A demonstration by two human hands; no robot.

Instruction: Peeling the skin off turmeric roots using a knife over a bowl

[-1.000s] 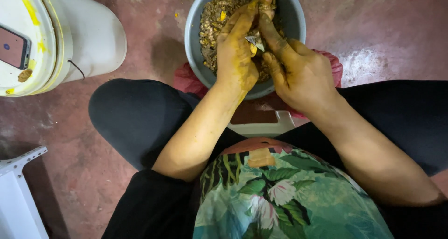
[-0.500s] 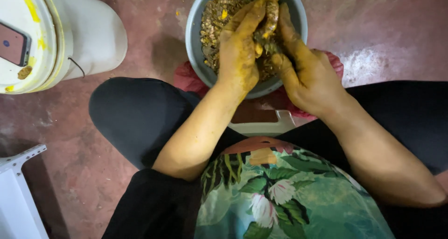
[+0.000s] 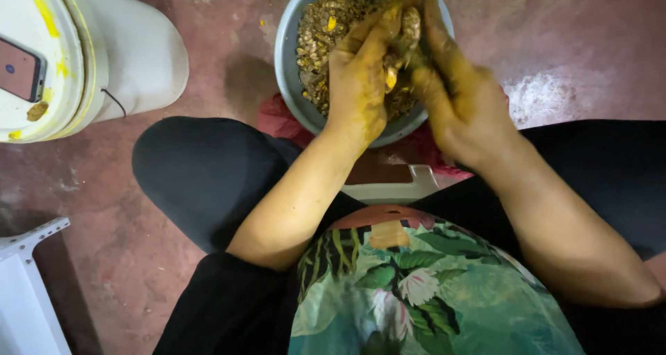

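As both palms draw closer than before | left hand (image 3: pixel 357 84) and right hand (image 3: pixel 454 98) clench a lump (image 3: pixel 406 39) | grey bowl (image 3: pixel 291 84) beneath the fingers holds brown-yellow mash (image 3: pixel 326 29).

One bowl (image 3: pixel 291 64) stands on the floor (image 3: pixel 569 43), the landmark for the rest. Two hands reach into it: the left hand (image 3: pixel 357 84) and the right hand (image 3: pixel 465 102), both stained yellow. One lump (image 3: pixel 411 29) of the brown mix sits between them over the bowl. One white bucket (image 3: pixel 132 50) lies left of the bowl, with one phone (image 3: pixel 19 69) on its lid. One red cloth (image 3: pixel 277 119) shows under the bowl. One white stool (image 3: pixel 392 188) sits just below it.
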